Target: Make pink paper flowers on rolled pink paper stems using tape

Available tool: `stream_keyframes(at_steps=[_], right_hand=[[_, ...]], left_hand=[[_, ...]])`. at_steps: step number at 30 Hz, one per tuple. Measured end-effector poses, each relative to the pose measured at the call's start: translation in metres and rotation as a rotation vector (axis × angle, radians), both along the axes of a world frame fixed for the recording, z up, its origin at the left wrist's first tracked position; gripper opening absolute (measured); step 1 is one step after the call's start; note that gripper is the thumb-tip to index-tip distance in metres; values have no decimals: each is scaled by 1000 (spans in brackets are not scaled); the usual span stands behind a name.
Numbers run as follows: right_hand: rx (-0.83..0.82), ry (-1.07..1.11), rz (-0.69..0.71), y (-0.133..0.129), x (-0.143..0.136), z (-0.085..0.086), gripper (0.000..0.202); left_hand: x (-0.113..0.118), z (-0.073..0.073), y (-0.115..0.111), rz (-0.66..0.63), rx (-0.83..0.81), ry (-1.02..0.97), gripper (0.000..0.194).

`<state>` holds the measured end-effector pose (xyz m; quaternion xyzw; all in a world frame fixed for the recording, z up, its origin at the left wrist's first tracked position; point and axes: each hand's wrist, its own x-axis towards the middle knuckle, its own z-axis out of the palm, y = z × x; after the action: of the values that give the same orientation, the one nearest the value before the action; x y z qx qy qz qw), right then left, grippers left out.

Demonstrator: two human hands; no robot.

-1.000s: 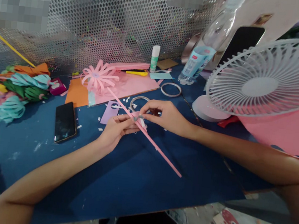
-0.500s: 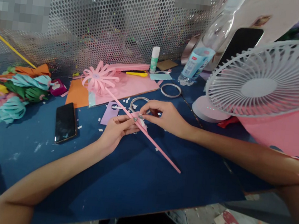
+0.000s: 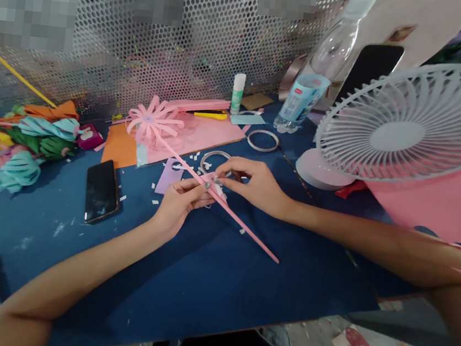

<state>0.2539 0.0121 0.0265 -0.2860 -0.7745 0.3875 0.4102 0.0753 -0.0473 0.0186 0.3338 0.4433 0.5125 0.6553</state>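
A long pink stick [image 3: 244,229] slants down to the right, with a pink paper-strip flower [image 3: 149,120] at its upper left end. My left hand [image 3: 180,203] pinches the stick near its middle, thumb on top. Just right of it, my right hand [image 3: 260,186] has thumb and index finger pressed together beside a small pink and white piece [image 3: 219,190] at the stick. Whatever lies between those right fingertips is too small to make out. Behind the hands a pale ring of tape [image 3: 215,153] rests on the blue table [image 3: 201,281].
A phone [image 3: 102,192] and colourful paper flowers [image 3: 31,128] are at left. Behind lie pink sheets [image 3: 202,131], a yellow cutter [image 3: 211,114] and a glue stick [image 3: 238,94]. At right stand a bottle [image 3: 305,98] and a fan [image 3: 399,136]. Small paper scraps surround the hands.
Both hands keep nearly the same place and grip. The lower end of the pink stick has risen slightly.
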Motion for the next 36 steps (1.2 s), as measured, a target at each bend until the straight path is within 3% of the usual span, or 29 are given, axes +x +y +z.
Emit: stream_keyframes(at_steps=[13,19,22,26,36], right_hand=[[1,87,-52,-5,-2,-12,14],[-55,65,-51,-6,-2,-13,42],[-86,94,-35,-5,-2,-13,37],[-78,134,-44,-5,-2,-13,15],[42,176,50,-3,3,-1,9]], left_hand=[[-2,-5,-2,3,40,0,19],[-1,-5,-1,18,43,6,19],[0,-4,0,23,43,-8,20],[0,-4,1,24,22,-53,21],[-4,-6,6,28,4,-82,20]])
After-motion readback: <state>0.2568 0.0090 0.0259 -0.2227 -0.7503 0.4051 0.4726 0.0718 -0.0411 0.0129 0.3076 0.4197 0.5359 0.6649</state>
